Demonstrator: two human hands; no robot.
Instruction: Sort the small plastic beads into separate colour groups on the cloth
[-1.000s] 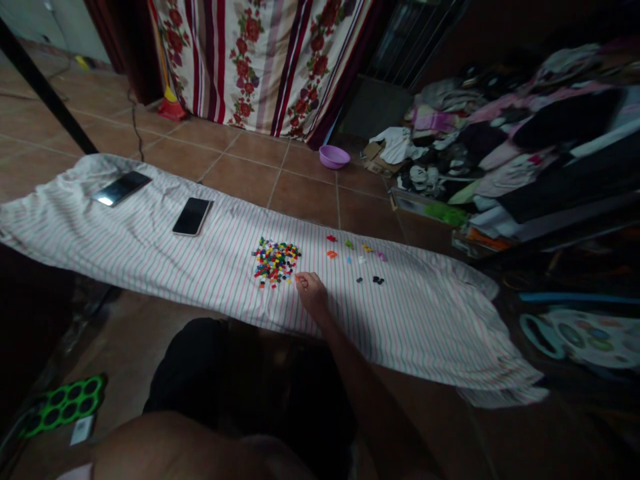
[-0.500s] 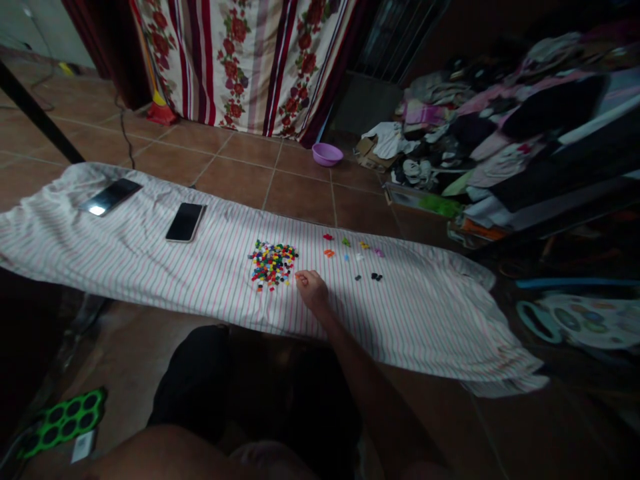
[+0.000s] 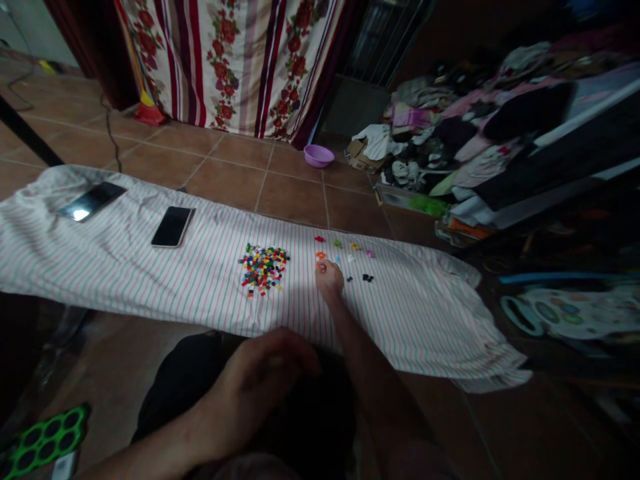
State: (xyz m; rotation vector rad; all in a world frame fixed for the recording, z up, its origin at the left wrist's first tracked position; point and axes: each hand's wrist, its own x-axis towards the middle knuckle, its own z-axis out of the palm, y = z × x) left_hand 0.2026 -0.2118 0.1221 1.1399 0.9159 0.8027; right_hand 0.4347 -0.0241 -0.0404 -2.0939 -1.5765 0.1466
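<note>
My right hand (image 3: 330,279) is over the striped cloth, its thumb and forefinger pinched on what looks like a small orange piece. Just beyond the fingertips lies a little group of orange pieces (image 3: 321,255). Around it are small groups of red (image 3: 319,239), green (image 3: 337,243), yellow (image 3: 355,247), pink (image 3: 369,253), white (image 3: 351,258) and black pieces (image 3: 368,278), plus a blue piece (image 3: 337,259). To the left is a mixed pile of small colourful pieces (image 3: 263,268). My left hand (image 3: 273,363) hovers above my lap, dark and blurred, fingers curled; whether it holds anything is unclear.
The striped cloth (image 3: 215,287) covers a long, low surface. Two phones lie on its left part, a dark one (image 3: 173,227) and a shiny one (image 3: 93,201). Beyond are a purple basin (image 3: 319,156) and a floral curtain (image 3: 225,60). Clothes (image 3: 465,127) are heaped at right.
My right hand has moved right, from beside the mixed pile to the orange group. My left hand has come into view above my lap. The whole view has shifted slightly.
</note>
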